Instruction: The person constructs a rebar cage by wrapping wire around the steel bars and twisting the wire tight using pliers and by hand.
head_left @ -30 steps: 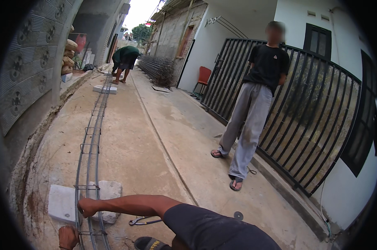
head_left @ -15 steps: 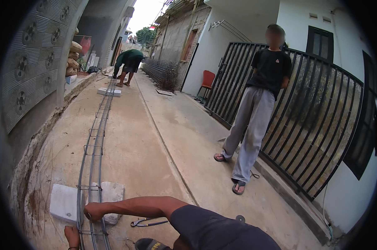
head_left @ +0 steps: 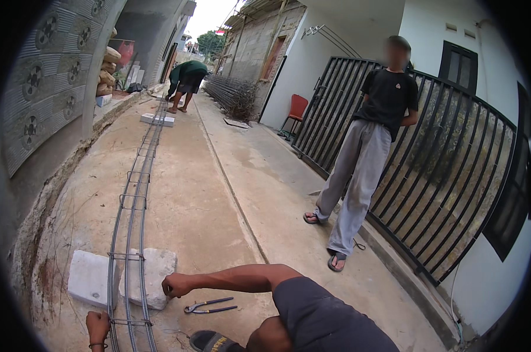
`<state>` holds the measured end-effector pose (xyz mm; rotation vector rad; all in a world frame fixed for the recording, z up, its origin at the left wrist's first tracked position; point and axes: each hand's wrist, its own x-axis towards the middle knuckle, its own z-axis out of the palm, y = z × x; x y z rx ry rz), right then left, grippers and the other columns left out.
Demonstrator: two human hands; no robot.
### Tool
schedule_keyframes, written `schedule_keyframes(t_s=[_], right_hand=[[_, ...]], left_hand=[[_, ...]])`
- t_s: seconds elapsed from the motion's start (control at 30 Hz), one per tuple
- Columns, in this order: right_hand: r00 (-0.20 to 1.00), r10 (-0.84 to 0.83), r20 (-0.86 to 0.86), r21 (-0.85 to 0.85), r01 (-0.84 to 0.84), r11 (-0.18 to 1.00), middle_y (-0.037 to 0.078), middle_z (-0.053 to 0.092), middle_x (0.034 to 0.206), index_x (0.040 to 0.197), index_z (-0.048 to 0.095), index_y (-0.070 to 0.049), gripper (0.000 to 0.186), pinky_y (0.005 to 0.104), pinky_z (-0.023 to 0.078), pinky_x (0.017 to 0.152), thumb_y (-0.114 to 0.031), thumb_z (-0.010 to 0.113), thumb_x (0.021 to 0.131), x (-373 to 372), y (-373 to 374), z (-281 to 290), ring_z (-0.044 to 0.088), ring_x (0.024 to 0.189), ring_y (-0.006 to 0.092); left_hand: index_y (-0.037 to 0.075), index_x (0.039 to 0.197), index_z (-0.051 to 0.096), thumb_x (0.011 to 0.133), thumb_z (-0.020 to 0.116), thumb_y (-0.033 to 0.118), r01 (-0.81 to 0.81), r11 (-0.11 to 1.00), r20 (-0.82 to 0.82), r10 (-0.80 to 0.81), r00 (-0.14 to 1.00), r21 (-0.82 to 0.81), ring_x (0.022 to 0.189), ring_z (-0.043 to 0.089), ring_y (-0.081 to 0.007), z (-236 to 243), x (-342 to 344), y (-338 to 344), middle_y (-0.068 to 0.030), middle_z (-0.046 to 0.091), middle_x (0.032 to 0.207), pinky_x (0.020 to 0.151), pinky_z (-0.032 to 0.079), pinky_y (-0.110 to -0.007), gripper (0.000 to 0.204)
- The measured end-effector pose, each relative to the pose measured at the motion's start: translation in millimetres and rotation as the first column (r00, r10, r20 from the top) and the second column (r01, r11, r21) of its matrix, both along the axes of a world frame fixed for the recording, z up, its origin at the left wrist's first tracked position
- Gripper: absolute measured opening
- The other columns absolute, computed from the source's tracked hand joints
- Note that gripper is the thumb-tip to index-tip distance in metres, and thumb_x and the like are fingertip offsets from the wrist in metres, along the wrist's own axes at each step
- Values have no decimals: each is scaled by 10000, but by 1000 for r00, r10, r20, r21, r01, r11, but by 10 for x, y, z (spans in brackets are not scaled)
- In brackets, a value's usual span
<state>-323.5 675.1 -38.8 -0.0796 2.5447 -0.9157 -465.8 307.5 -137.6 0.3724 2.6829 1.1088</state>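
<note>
My left hand (head_left: pixel 97 325), with a band at the wrist, is closed at the left side of the steel rebar cage (head_left: pixel 129 276); whatever it grips is unclear. My right hand (head_left: pixel 175 285) has curled fingers just right of the cage, at the edge of a rough pale block (head_left: pixel 154 267); its fingertips and anything in them are hard to make out. The cage runs up the lane over that block and beside a white block (head_left: pixel 89 280). Pincers (head_left: pixel 210 305) with dark handles lie on the concrete below my right hand.
A person (head_left: pixel 383 105) in grey trousers stands before a black barred gate (head_left: pixel 453 193). Another person (head_left: pixel 187 82) bends over the far end of the cage. A wall and rough trench edge run along the left. A red chair (head_left: pixel 296 108) and bundled bars (head_left: pixel 227 91) stand farther back.
My right hand has moved right, away from the cage's bars, leaving the pincers fully in view. My left hand stays low beside the cage. The standing person's head has turned slightly.
</note>
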Motion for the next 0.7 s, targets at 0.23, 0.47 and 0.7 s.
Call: schedule_keyframes(t_s=[0.23,0.47,0.7], right_hand=[[972,152,180,414,-216,885,230,667,837,881,661,13,368,464,513,726,-266,742,656,415,384,-832,652,835,403],[947,233,220,491,-313,813,288,596,1101,1143,518,43,759,448,509,881,-372,859,607,638,428,-1059,611,1020,427],[913,370,171,479,-406,779,293,577,1042,1102,529,62,776,443,499,879,-405,869,583,766,324,-1201,605,1005,417]], left_hand=[[18,940,584,762,675,171,384,921,-554,-351,755,-60,1013,533,-400,919,481,-216,-187,547,926,876,434,-454,252],[38,1246,585,866,527,-19,531,809,-597,-562,573,-252,1263,481,-373,912,386,-205,-160,525,1374,1052,406,-435,388],[18,1205,600,840,509,-25,495,737,-663,-656,360,-460,1249,496,-367,702,249,-345,-165,541,1356,1059,403,-467,379]])
